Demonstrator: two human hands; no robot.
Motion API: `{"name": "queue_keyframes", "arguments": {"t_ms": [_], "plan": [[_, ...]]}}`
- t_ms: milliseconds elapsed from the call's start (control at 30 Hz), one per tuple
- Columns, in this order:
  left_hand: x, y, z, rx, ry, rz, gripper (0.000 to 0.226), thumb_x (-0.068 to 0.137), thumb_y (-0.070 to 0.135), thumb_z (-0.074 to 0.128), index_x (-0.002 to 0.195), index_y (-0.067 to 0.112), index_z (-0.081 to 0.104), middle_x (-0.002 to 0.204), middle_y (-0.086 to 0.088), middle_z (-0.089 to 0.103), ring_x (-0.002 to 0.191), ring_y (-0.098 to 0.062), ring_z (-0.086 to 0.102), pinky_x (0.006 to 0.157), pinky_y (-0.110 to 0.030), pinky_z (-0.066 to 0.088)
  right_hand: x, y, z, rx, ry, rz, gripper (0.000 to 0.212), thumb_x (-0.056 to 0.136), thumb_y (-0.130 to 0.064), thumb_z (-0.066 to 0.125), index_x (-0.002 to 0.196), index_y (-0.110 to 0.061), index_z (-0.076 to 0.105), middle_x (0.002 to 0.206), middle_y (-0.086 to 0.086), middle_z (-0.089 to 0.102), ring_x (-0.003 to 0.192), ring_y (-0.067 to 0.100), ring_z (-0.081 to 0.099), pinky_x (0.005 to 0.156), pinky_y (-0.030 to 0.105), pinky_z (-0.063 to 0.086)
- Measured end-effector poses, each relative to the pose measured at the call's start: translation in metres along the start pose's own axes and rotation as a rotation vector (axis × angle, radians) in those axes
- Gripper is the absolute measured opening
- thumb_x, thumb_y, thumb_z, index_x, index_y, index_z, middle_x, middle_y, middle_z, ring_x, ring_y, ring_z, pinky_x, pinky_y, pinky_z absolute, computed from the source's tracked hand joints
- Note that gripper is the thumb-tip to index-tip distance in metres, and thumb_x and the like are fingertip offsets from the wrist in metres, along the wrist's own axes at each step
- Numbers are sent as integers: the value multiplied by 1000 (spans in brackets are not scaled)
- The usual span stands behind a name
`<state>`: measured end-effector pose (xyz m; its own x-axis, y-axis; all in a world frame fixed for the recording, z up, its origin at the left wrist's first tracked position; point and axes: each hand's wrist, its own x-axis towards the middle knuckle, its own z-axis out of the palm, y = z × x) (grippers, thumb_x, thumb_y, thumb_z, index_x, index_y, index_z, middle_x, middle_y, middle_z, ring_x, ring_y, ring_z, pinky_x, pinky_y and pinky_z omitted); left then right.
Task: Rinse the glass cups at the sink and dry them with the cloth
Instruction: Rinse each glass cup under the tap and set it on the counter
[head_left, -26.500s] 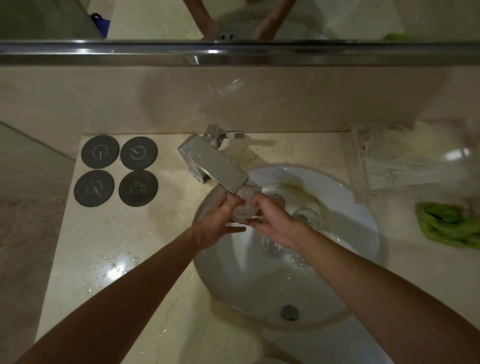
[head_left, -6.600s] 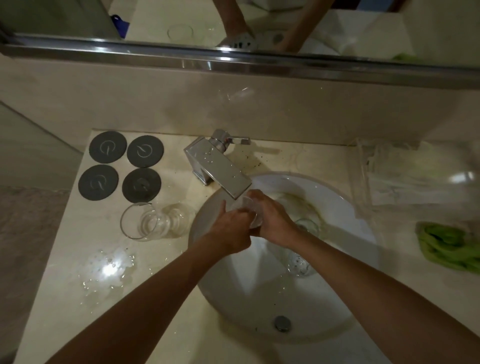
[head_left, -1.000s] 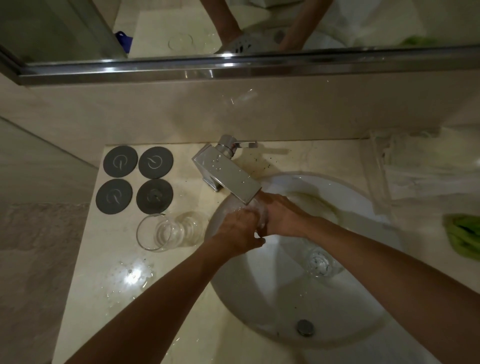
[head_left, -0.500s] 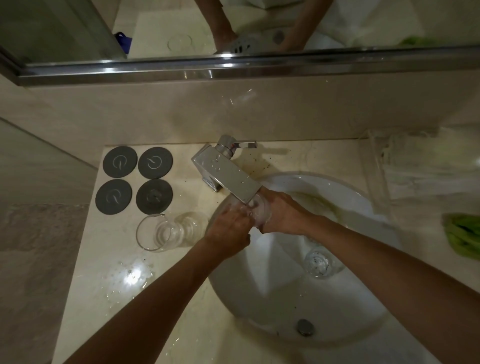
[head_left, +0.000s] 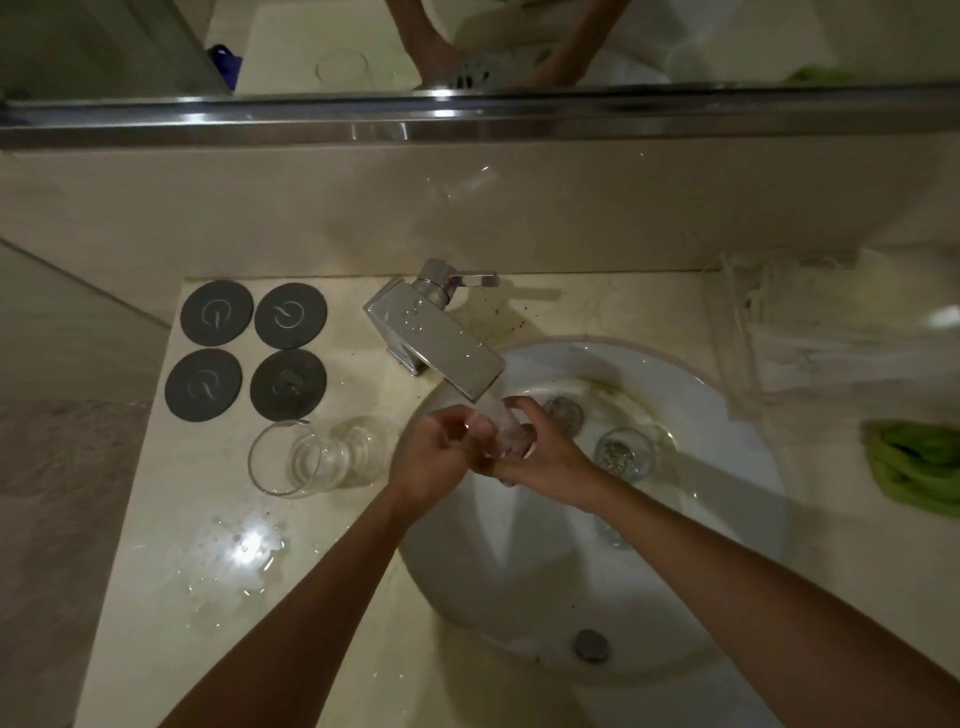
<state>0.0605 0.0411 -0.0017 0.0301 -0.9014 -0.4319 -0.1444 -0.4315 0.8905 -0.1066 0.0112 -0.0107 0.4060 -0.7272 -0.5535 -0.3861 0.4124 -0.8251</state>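
Observation:
Under the spout of the chrome tap I hold a clear glass cup with water running into it. My right hand wraps around the cup from the right. My left hand touches its left side with curled fingers. Another glass cup stands in the white sink, right of my hands. A further cup lies on its side on the counter, left of the sink. The green cloth lies bunched on the counter at the far right.
Several dark round coasters sit at the back left of the marble counter. A puddle wets the counter in front of the lying cup. A clear plastic bag with white items is at the back right. The sink drain plug is near me.
My hands have drawn slightly apart on the cup under the tap, so more of the cup shows between them. The view shifted a little, bringing the cup in the sink up beside my right hand.

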Motion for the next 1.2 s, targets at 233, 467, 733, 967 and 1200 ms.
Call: {"name": "queue_keyframes", "arguments": {"t_ms": [233,467,733,967,1200], "plan": [[-9,-6,7,-597,21,-356,35,102,22,44,77,22,68,72,5,65,76,-10,59,81,-32,35,-4,5,15,83,242,-108,54,81,-40,80,124,-29,49,113,-10,61,104,-1,59,84,14,46],[-2,2,0,-582,54,-281,35,104,39,39,86,19,63,77,0,67,64,-15,57,68,-29,38,7,-13,15,99,152,-151,15,100,-34,57,115,-33,54,96,-16,60,81,-4,57,68,11,42],[-11,-5,6,-111,38,90,25,100,26,53,84,14,68,89,-6,72,89,-16,68,84,-28,49,34,-34,13,425,159,427,38,103,-45,39,101,-18,64,85,8,71,64,19,65,60,28,48],[-2,-3,8,-52,121,10,15,97,45,55,101,35,65,92,1,76,91,-17,73,90,-42,52,25,-22,21,235,320,25,18,105,-34,39,98,-25,53,95,9,67,75,18,65,59,30,52],[8,13,9,-336,122,-131,17,83,4,58,87,9,73,95,-21,73,94,-40,70,93,-57,52,20,-5,26,157,282,-188,34,87,-50,62,113,-30,53,112,5,64,96,22,67,71,34,57]]}}
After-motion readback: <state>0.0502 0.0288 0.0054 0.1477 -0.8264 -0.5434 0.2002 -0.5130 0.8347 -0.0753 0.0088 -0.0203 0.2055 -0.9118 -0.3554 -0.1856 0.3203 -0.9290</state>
